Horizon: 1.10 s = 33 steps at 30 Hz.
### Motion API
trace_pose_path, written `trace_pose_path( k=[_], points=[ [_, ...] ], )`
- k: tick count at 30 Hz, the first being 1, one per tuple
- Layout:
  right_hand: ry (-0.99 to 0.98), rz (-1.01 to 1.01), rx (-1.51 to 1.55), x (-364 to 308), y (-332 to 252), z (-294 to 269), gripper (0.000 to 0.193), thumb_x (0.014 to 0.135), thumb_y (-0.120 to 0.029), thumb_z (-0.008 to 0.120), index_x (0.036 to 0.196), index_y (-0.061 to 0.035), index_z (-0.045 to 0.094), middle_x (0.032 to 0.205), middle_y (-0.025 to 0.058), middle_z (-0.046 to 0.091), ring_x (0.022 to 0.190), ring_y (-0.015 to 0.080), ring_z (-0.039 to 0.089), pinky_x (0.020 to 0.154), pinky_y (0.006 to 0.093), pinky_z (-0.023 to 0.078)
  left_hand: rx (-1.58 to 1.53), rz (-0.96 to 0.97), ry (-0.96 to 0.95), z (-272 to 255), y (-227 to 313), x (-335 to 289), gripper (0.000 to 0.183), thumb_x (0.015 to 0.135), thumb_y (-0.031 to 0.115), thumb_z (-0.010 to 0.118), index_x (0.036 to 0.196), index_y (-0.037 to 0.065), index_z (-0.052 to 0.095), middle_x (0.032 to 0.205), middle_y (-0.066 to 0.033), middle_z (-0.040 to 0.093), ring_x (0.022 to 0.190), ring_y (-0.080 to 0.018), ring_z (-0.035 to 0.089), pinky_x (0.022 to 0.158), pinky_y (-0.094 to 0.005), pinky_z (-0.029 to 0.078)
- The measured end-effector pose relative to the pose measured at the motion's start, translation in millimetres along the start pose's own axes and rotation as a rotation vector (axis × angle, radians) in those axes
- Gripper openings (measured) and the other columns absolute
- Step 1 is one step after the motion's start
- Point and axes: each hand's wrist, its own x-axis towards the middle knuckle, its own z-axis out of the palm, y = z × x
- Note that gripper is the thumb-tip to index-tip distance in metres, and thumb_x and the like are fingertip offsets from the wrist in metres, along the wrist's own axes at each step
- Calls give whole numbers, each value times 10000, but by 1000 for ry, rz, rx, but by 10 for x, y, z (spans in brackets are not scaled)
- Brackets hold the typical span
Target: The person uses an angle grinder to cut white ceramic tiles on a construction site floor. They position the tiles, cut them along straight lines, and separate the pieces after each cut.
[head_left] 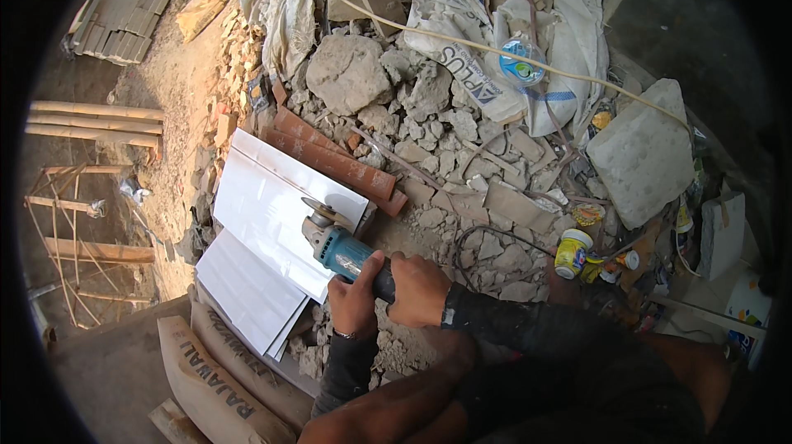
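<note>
A teal angle grinder (350, 256) is gripped in both hands, its disc (327, 211) over a glossy white tile (262, 201). I cannot tell whether the disc touches the tile or is spinning. My left hand (353, 302) is closed around the teal body, and my right hand (419, 289) wraps the dark rear end. A thin line runs along the tile near its far edge. More white tiles (243, 291) lie stacked beneath and nearer to me. Reddish-brown planks (334, 158) lie beyond the tile.
Broken concrete chunks (346, 74) and rubble spread ahead and right. A pale cable (462, 41) crosses above white sacks (470, 52). A concrete slab (643, 155) and a yellow container (572, 254) are at right. Filled sacks (216, 378) lie at lower left. Bamboo poles (95, 120) show far left.
</note>
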Motion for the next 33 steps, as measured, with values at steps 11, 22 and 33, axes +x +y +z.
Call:
trace_pose_path(
  k=[11,22,33],
  points=[
    [-15,6,6,14,40,-44,554,630,-142,788,1055,110,540,945,290,682,902,433,704,806,459,580,-38,10,-20,50,-39,24,188,858,143,792,897,8,666,829,-30,680,682,-110,618,655,-256,497],
    [-51,34,-1,-19,47,-73,551,634,-134,784,1062,106,534,946,291,678,892,438,702,806,469,581,-19,6,3,91,-40,-23,177,848,134,792,863,3,675,796,-33,680,641,-110,606,627,-263,495],
    [-25,32,-6,-46,57,-48,511,638,-128,769,1025,99,525,916,294,678,870,450,698,790,479,577,-62,14,-13,93,-71,-46,173,863,123,782,885,2,661,809,-28,676,660,-109,620,632,-268,505]
  ],
)
